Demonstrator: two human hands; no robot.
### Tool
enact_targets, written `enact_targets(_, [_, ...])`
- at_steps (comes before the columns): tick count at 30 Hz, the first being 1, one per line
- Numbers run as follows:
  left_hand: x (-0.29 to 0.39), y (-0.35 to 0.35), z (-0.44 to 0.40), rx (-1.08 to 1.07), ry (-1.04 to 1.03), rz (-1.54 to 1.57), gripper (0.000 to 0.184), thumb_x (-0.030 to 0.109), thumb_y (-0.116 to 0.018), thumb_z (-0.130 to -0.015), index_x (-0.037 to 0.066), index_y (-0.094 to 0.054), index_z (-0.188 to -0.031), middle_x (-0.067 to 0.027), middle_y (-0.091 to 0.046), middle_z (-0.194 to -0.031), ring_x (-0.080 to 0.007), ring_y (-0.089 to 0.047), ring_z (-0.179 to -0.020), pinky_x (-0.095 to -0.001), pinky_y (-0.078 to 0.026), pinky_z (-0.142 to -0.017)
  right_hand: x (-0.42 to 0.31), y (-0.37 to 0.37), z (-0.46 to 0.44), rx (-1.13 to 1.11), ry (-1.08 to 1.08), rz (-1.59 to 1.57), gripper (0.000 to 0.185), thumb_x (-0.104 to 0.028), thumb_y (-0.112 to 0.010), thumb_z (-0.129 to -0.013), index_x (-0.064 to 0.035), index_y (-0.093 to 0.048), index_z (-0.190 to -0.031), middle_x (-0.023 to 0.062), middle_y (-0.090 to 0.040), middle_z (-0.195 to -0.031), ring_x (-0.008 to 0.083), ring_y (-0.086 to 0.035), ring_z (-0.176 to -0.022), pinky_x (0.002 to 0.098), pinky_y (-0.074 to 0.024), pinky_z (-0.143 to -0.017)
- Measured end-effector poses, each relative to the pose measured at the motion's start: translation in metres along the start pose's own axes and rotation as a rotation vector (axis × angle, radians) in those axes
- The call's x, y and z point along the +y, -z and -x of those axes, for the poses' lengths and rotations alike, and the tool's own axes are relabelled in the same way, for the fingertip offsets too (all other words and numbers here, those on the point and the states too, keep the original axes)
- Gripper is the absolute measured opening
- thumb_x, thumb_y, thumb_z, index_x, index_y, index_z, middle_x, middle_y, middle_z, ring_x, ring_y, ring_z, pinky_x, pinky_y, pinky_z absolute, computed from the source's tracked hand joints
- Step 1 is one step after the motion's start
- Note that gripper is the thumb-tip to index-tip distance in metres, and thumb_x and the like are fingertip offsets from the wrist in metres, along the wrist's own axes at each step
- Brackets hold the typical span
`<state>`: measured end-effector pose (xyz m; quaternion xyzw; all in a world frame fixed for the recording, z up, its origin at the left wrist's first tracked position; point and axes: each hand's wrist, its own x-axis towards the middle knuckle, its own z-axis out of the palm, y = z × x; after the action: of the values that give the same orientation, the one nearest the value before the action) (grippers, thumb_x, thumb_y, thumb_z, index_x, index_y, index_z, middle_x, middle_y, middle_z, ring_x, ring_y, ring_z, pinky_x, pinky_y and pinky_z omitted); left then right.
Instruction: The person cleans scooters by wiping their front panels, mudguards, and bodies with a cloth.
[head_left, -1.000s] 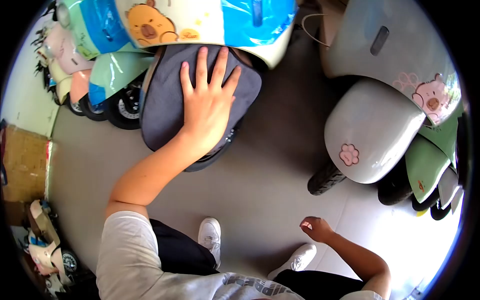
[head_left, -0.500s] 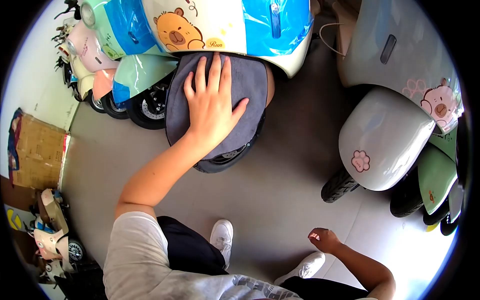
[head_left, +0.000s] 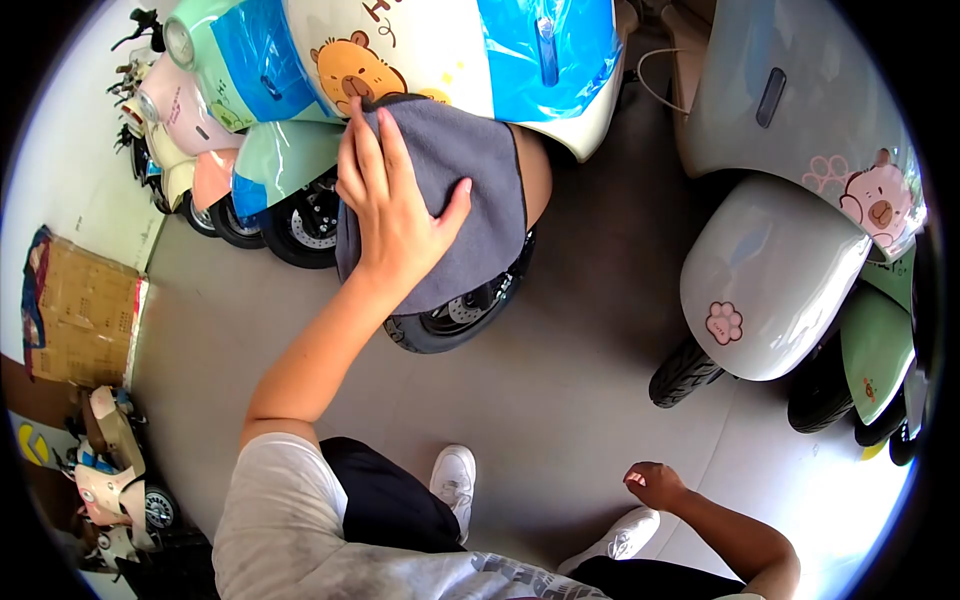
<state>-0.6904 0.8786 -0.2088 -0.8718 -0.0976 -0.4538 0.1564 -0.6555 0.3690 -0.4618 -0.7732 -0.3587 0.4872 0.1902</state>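
My left hand (head_left: 385, 205) lies flat on a dark grey cloth (head_left: 460, 240), its fingers stretched out and the thumb spread to the right. The cloth drapes over the front fender of a cream scooter (head_left: 440, 30) with a bear picture and blue film. A strip of brownish fender (head_left: 536, 175) shows at the cloth's right side, and the front wheel (head_left: 460, 325) sticks out below. My fingertips reach the fender's upper left, by the bear's face. Off to the lower right, my right hand (head_left: 655, 485) hangs above the floor with curled fingers, and nothing shows in it.
A grey scooter (head_left: 775, 275) with a paw-print fender stands to the right, beside a green one (head_left: 875, 350). Several pastel scooters (head_left: 180, 110) line the left side. Flattened cardboard (head_left: 85, 305) leans by the left wall. My white shoes (head_left: 455, 480) are on the grey floor.
My left hand has slid left and slightly upward on the fender. The cloth's upper right has come away, baring more brownish fender, and the cloth is more creased. My right hand stays curled.
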Motion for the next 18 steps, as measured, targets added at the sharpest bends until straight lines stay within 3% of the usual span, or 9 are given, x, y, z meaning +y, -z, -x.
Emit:
enact_targets(2, [-0.004, -0.004, -0.004, 0.014, 0.022, 0.01, 0.107, 0.036, -0.081, -0.08, -0.009, -0.023, -0.158, -0.0351, -0.015, -0.166, -0.0515, -0.027, -0.144, -0.0606, -0.026, -0.113, -0.032, 0.014, 0.0, -0.028, 0.03, -0.018, 0.018, -0.023, -0.063, -0.094, -0.0089, -0.072, -0.1, 0.0094, -0.074, -0.096, 0.0269, -0.073, -0.09, 0.04, -0.0575, -0.082])
enact_targets(5, [0.0, -0.005, -0.005, -0.018, 0.017, -0.002, 0.106, 0.036, -0.081, -0.08, -0.009, -0.025, -0.157, -0.0338, -0.015, -0.166, -0.0514, -0.027, -0.144, -0.0614, -0.026, -0.113, -0.126, 0.06, -0.011, 0.016, 0.31, -0.053, 0.021, -0.025, -0.065, -0.097, -0.0059, -0.071, -0.101, 0.0151, -0.071, -0.091, 0.0333, -0.07, -0.085, 0.0441, -0.0547, -0.077])
enact_targets(9, [0.003, -0.008, -0.005, -0.018, 0.015, -0.024, 0.103, 0.038, -0.08, -0.08, -0.006, -0.028, -0.158, -0.0309, -0.017, -0.167, -0.0491, -0.027, -0.146, -0.061, -0.028, -0.112, -0.256, 0.144, -0.051, 0.412, 0.592, -0.294, 0.028, -0.023, -0.067, -0.097, 0.0008, -0.064, -0.112, 0.0107, -0.065, -0.085, 0.0223, -0.063, -0.076, 0.0371, -0.0518, -0.07])
enact_targets(11, [0.005, -0.004, -0.006, -0.044, 0.025, -0.009, 0.11, 0.034, -0.083, -0.08, -0.008, -0.02, -0.16, -0.0334, -0.016, -0.167, -0.0517, -0.025, -0.146, -0.0608, -0.023, -0.117, -0.302, 0.184, -0.093, 0.619, 0.642, -0.441, 0.037, -0.024, -0.068, -0.097, 0.0044, -0.06, -0.12, 0.0077, -0.062, -0.082, 0.0158, -0.059, -0.071, 0.0338, -0.0498, -0.067])
enact_targets(13, [0.005, -0.003, -0.006, -0.045, 0.04, -0.004, 0.11, 0.035, -0.082, -0.08, -0.007, -0.02, -0.16, -0.0327, -0.016, -0.167, -0.0511, -0.025, -0.146, -0.0607, -0.023, -0.117, -0.336, 0.219, -0.139, 0.643, 0.565, -0.749, 0.043, -0.032, -0.071, -0.095, 0.005, -0.062, -0.115, 0.0026, -0.057, -0.079, 0.0135, -0.054, -0.069, 0.0315, -0.0469, -0.066])
enact_targets(15, [0.005, -0.003, -0.007, -0.061, 0.051, 0.004, 0.11, 0.035, -0.082, -0.08, -0.006, -0.02, -0.161, -0.0323, -0.016, -0.167, -0.0507, -0.025, -0.146, -0.0607, -0.023, -0.116, -0.353, 0.237, -0.153, 0.357, 0.509, -1.069, 0.039, -0.036, -0.073, -0.093, -0.0006, -0.064, -0.104, -0.0011, -0.053, -0.077, 0.0104, -0.048, -0.068, 0.0278, -0.0421, -0.064])
enact_targets(16, [0.005, -0.003, -0.005, -0.077, 0.073, 0.008, 0.11, 0.036, -0.082, -0.08, -0.006, -0.02, -0.161, -0.0319, -0.016, -0.167, -0.0503, -0.025, -0.146, -0.0606, -0.023, -0.116, -0.353, 0.239, -0.157, 0.242, 0.501, -1.14, 0.022, -0.029, -0.072, -0.094, -0.0092, -0.062, -0.093, -0.0023, -0.052, -0.074, 0.0087, -0.044, -0.063, 0.0249, -0.0374, -0.06])
enact_targets(18, [0.005, -0.006, -0.004, -0.048, 0.08, 0.011, 0.107, 0.037, -0.081, -0.079, -0.006, -0.024, -0.159, -0.0302, -0.017, -0.168, -0.0483, -0.028, -0.145, -0.0601, -0.025, -0.112, -0.355, 0.232, -0.149, 0.291, 0.535, -1.113, 0.021, -0.027, -0.07, -0.095, -0.0102, -0.06, -0.089, -0.0025, -0.053, -0.073, 0.0083, -0.045, -0.062, 0.0246, -0.037, -0.059])
